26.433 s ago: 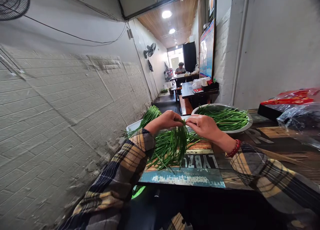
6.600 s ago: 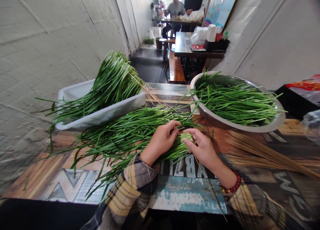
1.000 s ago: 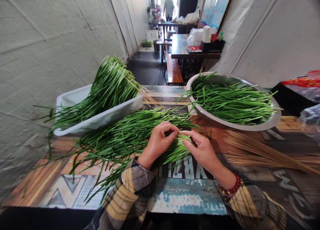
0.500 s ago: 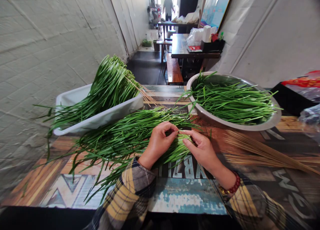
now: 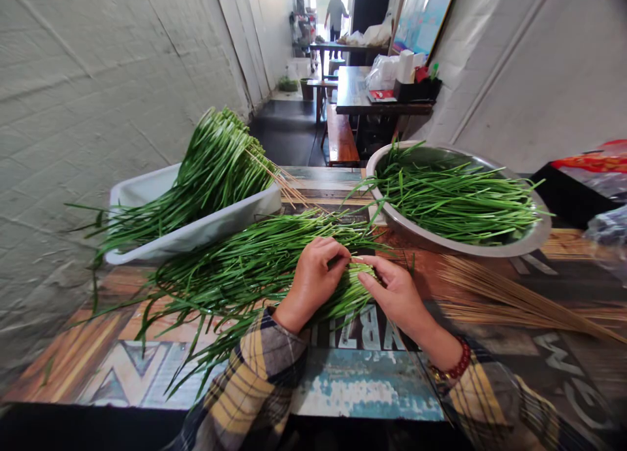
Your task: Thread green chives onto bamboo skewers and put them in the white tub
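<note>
My left hand [image 5: 313,278] is closed over the cut ends of a bunch of green chives [image 5: 235,274] that lies across the painted table [image 5: 362,379], leaves pointing left. My right hand [image 5: 394,294] pinches the same stem ends from the right, thumb and fingers pressed together. A thin bamboo skewer [image 5: 416,366] runs from under my right hand toward the table's near edge. Both wrists wear plaid sleeves, the right one with a red bead bracelet [image 5: 453,366].
A white tray [image 5: 147,189] at the left holds skewered chives. A metal basin [image 5: 529,242] at the right holds loose chives. Loose bamboo skewers [image 5: 514,300] lie right of my hands. Plastic bags sit at the far right. Tables, a bench and a standing person are farther back.
Over the last second both hands stay on the stem ends; my left fingers have shifted slightly. Earlier the bunch was held up in the air, and the person in the back has stood up.
</note>
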Action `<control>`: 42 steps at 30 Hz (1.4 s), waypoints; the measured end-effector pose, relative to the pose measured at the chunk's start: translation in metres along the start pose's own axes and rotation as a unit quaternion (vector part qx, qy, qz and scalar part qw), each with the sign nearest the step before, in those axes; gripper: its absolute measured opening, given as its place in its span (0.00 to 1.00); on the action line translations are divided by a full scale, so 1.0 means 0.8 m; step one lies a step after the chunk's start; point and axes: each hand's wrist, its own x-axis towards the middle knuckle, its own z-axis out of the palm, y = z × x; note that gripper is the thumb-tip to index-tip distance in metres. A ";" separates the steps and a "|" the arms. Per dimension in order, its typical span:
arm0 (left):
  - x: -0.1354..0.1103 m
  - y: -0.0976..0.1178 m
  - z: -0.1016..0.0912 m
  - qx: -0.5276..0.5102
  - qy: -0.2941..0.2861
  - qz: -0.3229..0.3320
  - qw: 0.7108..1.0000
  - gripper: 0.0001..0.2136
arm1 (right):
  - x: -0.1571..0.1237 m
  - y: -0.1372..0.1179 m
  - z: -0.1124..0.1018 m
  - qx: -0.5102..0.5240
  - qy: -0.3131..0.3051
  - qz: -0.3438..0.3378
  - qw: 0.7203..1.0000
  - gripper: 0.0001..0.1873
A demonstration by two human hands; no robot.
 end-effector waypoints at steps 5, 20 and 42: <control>-0.001 0.001 0.001 0.029 0.005 0.015 0.999 0.06 | 0.000 -0.002 0.000 -0.011 0.002 -0.009 1.000 0.14; -0.005 0.005 0.002 0.150 -0.019 0.049 0.987 0.08 | -0.001 0.000 0.003 -0.026 0.025 0.007 0.999 0.13; 0.001 -0.003 -0.016 0.050 -0.046 -0.014 0.998 0.07 | 0.001 -0.004 0.003 0.007 0.009 0.011 1.000 0.12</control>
